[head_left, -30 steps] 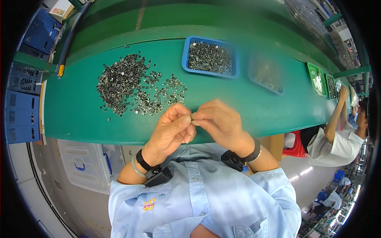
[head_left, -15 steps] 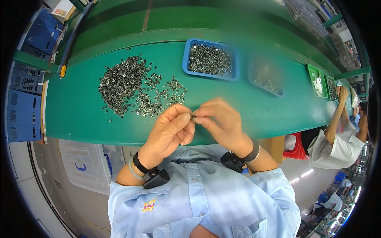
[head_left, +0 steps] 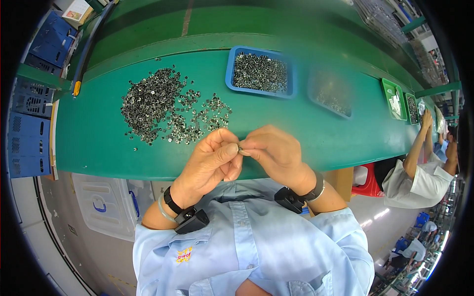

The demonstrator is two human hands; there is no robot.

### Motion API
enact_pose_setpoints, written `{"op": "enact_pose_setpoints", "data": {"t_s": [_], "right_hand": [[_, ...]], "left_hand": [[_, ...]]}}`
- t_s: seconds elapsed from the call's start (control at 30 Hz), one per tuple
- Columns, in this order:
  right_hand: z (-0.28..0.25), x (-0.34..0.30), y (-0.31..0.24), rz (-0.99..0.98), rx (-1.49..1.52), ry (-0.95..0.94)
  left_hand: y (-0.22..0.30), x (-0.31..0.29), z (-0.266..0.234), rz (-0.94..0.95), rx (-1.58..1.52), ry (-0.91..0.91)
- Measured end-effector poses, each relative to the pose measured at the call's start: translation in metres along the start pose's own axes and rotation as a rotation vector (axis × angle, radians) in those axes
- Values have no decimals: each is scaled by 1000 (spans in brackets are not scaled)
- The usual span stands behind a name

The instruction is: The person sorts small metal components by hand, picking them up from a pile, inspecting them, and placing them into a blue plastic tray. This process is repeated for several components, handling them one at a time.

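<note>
My left hand (head_left: 213, 157) and my right hand (head_left: 276, 152) meet over the near edge of the green table. Between their fingertips they pinch one small dark metal part (head_left: 240, 148), mostly covered by the fingers. It looks like the little black-and-silver pieces in the loose pile (head_left: 153, 106) beyond my left hand. A thinner scatter of such pieces (head_left: 212, 114) spreads from the pile toward my fingers. Straight ahead stands a blue tray (head_left: 229, 81) filled with the same kind of piece.
A second tray (head_left: 312, 96), blurred by a smear, stands right of the blue one. Farther right are a green tray (head_left: 387, 101) with white items and a co-worker's arms (head_left: 419, 135). Blue crates (head_left: 29, 143) stand at the left; a clear plastic box (head_left: 106, 207) sits below the table.
The small part has turned slightly between my fingertips, and less of it shows. Both hands stay in nearly the same place.
</note>
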State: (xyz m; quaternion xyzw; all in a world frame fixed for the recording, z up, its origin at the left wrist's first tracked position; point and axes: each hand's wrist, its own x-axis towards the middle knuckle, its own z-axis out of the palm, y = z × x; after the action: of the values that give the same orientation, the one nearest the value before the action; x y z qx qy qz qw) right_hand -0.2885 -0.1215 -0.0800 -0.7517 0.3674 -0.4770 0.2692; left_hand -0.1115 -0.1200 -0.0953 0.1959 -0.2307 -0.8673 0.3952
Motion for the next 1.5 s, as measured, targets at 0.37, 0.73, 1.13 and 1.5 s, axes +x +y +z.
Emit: {"op": "enact_pose_setpoints", "data": {"t_s": [0.37,0.73,1.13,1.5], "right_hand": [[-4,4,7,-102,-135,-100],[1,4,6,39,-13,-44],[3,1,4,62,-2,-17],[5,0,-2,126,37,2]], "left_hand": [[21,1,2,-104,397,127],[4,0,-2,-7,125,132],[4,-2,-1,11,108,127],[1,-4,2,59,83,109]]}}
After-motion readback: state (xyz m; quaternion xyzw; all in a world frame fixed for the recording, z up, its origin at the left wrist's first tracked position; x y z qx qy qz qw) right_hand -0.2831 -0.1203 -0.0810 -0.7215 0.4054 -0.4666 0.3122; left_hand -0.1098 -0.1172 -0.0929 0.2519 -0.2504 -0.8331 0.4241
